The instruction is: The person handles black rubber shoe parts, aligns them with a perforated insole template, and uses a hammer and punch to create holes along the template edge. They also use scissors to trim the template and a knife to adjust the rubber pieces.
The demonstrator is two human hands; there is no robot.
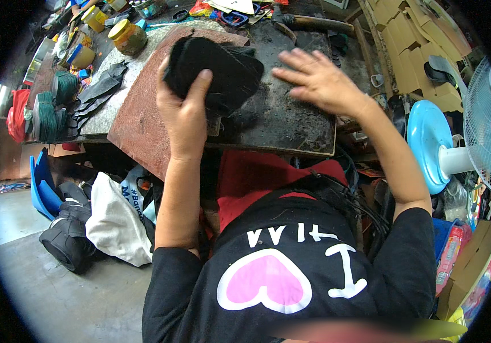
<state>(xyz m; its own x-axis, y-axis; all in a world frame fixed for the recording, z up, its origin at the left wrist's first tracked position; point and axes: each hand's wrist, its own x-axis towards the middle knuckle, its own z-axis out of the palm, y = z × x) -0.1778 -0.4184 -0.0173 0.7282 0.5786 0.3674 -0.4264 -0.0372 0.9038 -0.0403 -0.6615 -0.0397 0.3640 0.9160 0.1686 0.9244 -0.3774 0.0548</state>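
My left hand [185, 108] is closed round a thick stack of black fabric-like pieces [222, 71], thumb on the near face and the other fingers hidden behind. It holds the stack up over the workbench. To the right, my right hand [322, 80] is empty, its fingers spread and slightly blurred above the dark bench top [308, 128]. Under the left hand lies a reddish-brown sheet [137, 123] with a rough surface, partly overhanging the bench's front edge. A hammer-like tool with a wooden handle [322, 24] rests at the back of the bench.
Jars with yellow lids [127, 37], green cord spools [45, 117] and black cut pieces [99, 91] crowd the bench's left side. A blue-based fan [428, 146] stands at the right, below stacked cardboard boxes [414, 51]. A white bag [117, 220] sits on the floor at left.
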